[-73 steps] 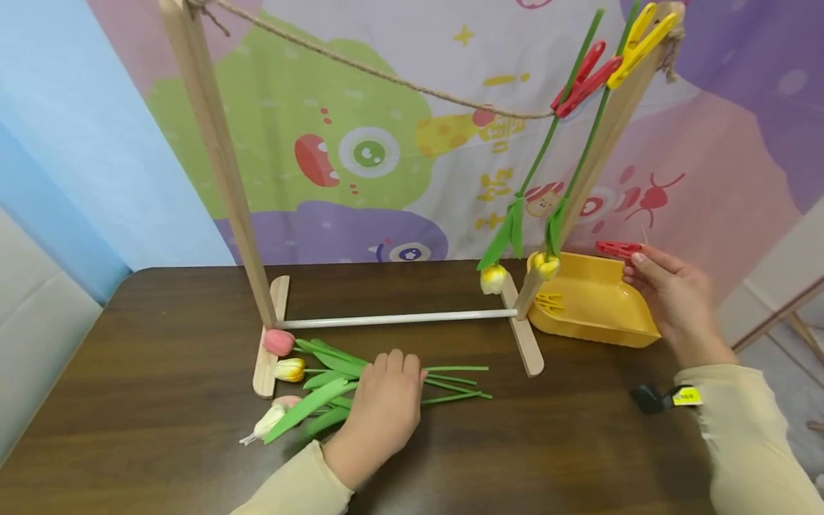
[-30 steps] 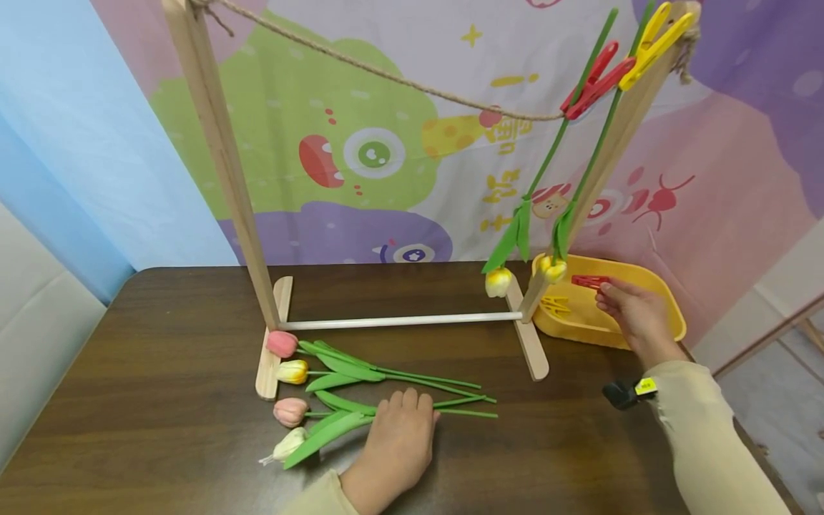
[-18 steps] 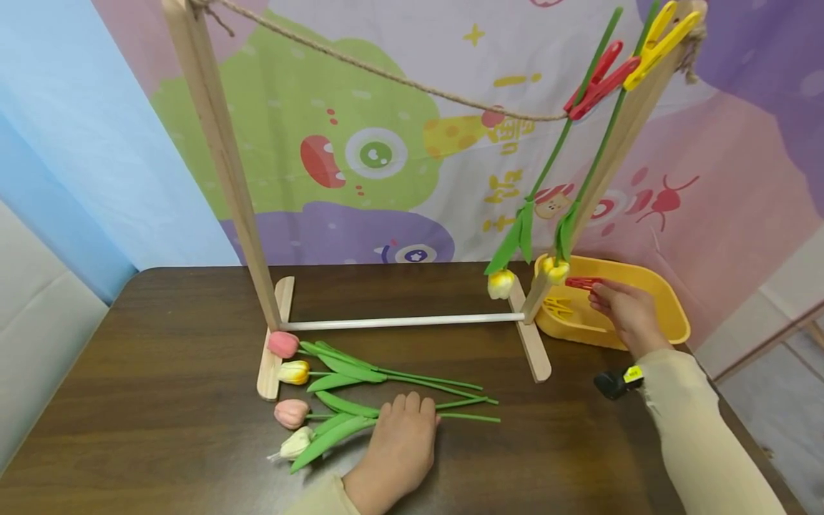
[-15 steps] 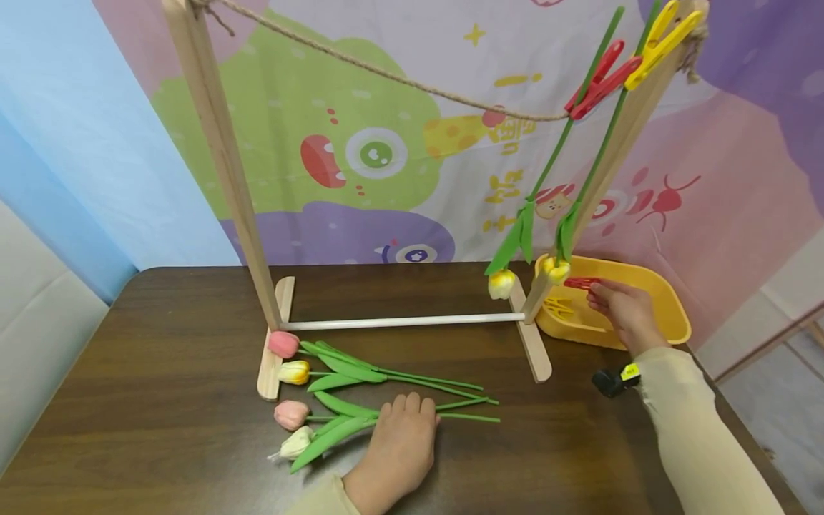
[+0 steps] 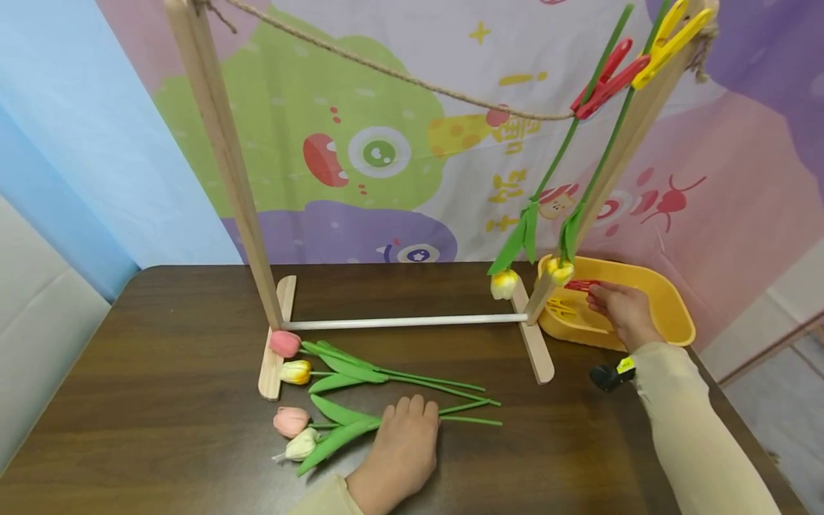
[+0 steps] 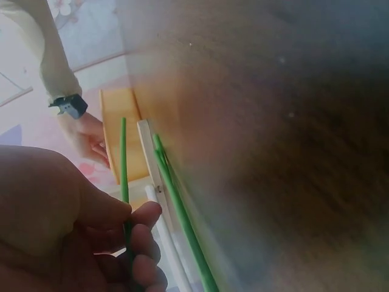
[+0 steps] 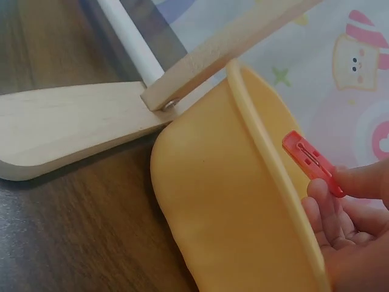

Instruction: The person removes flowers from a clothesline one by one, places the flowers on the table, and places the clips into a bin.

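My left hand (image 5: 405, 447) lies low over the table and pinches a tulip stem (image 6: 124, 164) between thumb and fingers. At its left are a pale pink tulip (image 5: 291, 422) and a white tulip (image 5: 301, 445), their leaves running to the hand. A pink tulip (image 5: 285, 344) and a yellow tulip (image 5: 296, 372) lie behind them, stems pointing right. Over the yellow tray (image 5: 676, 304), my right hand (image 5: 627, 311) pinches a red clothespin (image 7: 311, 161) by one end. A yellow clothespin (image 5: 561, 309) rests inside the tray.
A wooden stand (image 5: 225, 157) with a sagging rope (image 5: 399, 75) rises behind. Two tulips hang upside down at its right, under a red clothespin (image 5: 608, 82) and a yellow clothespin (image 5: 669, 46). A white rod (image 5: 405, 322) joins the feet. A patterned cloth (image 5: 373, 236) hangs behind.
My right hand has moved left and down over the tray with the red clothespin. My left hand has shifted slightly right and nearer, and the front two tulips now lie apart from the back two.
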`<state>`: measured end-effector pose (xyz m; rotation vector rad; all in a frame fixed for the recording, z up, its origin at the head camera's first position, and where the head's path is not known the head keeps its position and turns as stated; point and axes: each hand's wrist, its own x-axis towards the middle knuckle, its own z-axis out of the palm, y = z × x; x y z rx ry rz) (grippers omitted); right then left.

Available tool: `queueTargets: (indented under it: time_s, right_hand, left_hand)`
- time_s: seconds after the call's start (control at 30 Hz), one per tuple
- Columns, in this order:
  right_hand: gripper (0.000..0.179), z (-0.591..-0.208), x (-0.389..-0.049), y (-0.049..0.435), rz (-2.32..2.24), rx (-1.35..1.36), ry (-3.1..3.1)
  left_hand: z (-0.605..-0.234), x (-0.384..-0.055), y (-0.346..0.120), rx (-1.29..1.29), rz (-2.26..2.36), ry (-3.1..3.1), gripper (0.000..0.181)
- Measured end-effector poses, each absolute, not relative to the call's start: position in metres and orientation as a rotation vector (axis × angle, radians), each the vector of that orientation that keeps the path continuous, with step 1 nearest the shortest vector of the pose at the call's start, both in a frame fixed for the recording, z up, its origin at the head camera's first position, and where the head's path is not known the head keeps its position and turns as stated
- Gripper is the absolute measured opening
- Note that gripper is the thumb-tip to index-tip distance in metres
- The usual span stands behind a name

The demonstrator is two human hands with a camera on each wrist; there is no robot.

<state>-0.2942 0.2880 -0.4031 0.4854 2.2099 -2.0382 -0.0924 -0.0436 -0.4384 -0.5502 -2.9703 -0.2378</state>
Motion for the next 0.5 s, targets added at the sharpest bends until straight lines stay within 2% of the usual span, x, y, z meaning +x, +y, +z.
queueTargets:
  time_s: [0.5]
  right_hand:
    - [0.051, -0.414, -0.312, 0.282, -1.843, 0.53, 2.307]
  left_hand:
    - [-0.442, -0.094, -0.046, -0.612, -0.222, -3.067, 0.014]
